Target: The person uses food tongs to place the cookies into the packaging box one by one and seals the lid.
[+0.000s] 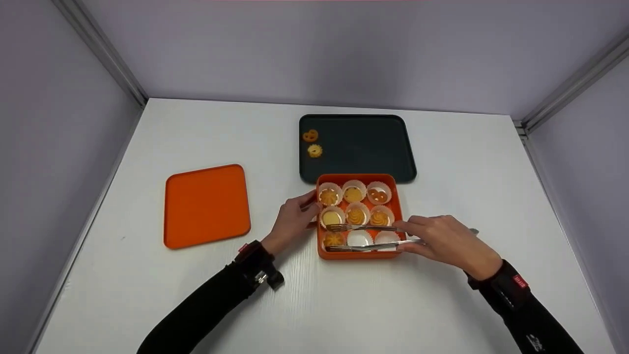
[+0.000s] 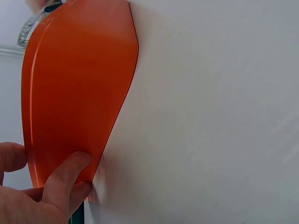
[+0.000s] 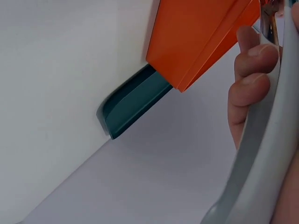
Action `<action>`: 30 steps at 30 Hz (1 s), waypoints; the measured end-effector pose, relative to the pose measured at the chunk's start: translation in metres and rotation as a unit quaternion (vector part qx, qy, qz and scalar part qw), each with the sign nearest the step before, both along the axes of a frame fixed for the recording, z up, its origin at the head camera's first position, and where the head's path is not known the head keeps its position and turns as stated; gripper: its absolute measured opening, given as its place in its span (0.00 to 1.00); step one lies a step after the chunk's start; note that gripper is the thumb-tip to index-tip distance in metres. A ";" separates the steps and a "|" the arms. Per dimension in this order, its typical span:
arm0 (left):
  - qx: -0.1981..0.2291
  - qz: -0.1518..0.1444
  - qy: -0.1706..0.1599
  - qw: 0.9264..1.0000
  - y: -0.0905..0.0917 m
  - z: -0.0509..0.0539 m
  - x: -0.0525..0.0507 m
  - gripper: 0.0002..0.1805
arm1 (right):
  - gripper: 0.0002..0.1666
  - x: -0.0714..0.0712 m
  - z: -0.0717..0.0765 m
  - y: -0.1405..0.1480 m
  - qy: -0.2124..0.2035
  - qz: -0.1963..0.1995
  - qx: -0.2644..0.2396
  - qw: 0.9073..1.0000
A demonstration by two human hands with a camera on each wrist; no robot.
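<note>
Center frame, the right hand (image 1: 444,242) holds spread metal tongs (image 1: 361,227), pointing left across the orange box (image 1: 358,255); the left hand (image 1: 291,219) grips its left wall.

Long black sleeves (image 1: 196,309); black wrist straps (image 1: 503,287), red tags (image 1: 520,281); white marking (image 1: 534,342), right sleeve.

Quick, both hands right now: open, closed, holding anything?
Left hand: closed, gripping the side of the squarish, round-cornered orange box.
Right hand: closed, holding the long silver-grey metal tongs, their arms apart.
</note>
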State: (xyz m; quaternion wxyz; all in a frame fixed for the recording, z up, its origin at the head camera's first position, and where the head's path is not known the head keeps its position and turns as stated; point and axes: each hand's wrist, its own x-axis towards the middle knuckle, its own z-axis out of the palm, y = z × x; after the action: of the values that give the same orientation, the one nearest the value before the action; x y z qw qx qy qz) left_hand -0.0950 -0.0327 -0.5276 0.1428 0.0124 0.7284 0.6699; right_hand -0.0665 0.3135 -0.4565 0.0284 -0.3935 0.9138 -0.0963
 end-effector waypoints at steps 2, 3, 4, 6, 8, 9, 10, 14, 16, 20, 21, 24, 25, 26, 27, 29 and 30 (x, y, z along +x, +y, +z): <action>0.001 0.000 0.000 1.000 0.000 0.000 0.000 0.30 | 0.30 0.000 0.000 0.000 -0.001 -0.002 0.002 1.000; 0.001 0.000 0.000 1.000 0.000 0.000 0.000 0.30 | 0.30 0.000 -0.001 -0.001 -0.002 -0.003 0.003 1.000; 0.000 0.000 -0.001 1.000 0.000 0.000 0.000 0.30 | 0.31 0.000 -0.001 -0.001 -0.002 -0.004 0.004 1.000; -0.001 0.001 -0.002 1.000 0.000 0.000 0.000 0.30 | 0.31 0.000 -0.002 -0.002 -0.006 -0.007 0.004 1.000; -0.002 0.002 -0.002 1.000 0.000 0.000 0.000 0.30 | 0.31 0.000 -0.003 -0.002 -0.007 -0.008 0.003 1.000; -0.001 0.001 -0.002 1.000 0.000 0.000 0.000 0.30 | 0.32 0.000 -0.003 -0.002 -0.007 -0.007 0.003 1.000; 0.000 0.001 -0.001 1.000 0.000 -0.001 0.000 0.30 | 0.32 0.000 -0.003 -0.002 -0.005 -0.007 0.004 1.000; 0.001 -0.001 0.001 1.000 0.000 -0.001 0.000 0.30 | 0.33 0.000 -0.004 -0.002 0.003 -0.001 0.003 1.000; 0.001 0.000 0.001 1.000 0.000 0.000 0.000 0.30 | 0.34 0.000 -0.004 -0.001 0.006 -0.001 0.004 1.000; 0.005 0.000 0.005 1.000 -0.001 0.000 0.000 0.30 | 0.34 0.000 -0.004 -0.001 0.010 -0.001 0.004 1.000; 0.008 0.000 0.007 1.000 -0.001 0.000 0.000 0.30 | 0.34 0.000 -0.003 -0.001 0.011 -0.001 0.004 1.000; 0.011 0.001 0.012 1.000 -0.001 0.000 0.001 0.30 | 0.33 0.000 -0.003 0.000 0.012 0.000 0.000 1.000; 0.011 0.001 0.014 1.000 -0.001 0.000 0.001 0.30 | 0.32 0.000 -0.003 0.000 0.012 0.001 -0.002 1.000; 0.010 0.003 0.013 1.000 -0.001 0.000 0.001 0.30 | 0.32 0.000 -0.003 0.001 0.012 0.000 -0.003 1.000; 0.008 0.004 0.012 1.000 -0.001 0.000 0.001 0.30 | 0.32 0.000 -0.003 0.002 0.012 -0.001 -0.005 1.000; 0.004 0.005 0.012 1.000 0.000 0.000 0.001 0.30 | 0.32 0.000 -0.003 0.003 0.011 -0.004 -0.009 1.000; 0.001 0.005 0.011 1.000 0.000 0.000 0.000 0.30 | 0.32 0.000 -0.003 0.003 0.011 -0.006 -0.012 1.000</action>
State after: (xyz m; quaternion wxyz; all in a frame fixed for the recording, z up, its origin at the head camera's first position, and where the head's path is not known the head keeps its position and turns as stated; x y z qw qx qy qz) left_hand -0.0946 -0.0330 -0.5274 0.1315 0.0159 0.7290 0.6716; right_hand -0.0662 0.3167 -0.4594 0.0135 -0.3897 0.9151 -0.1027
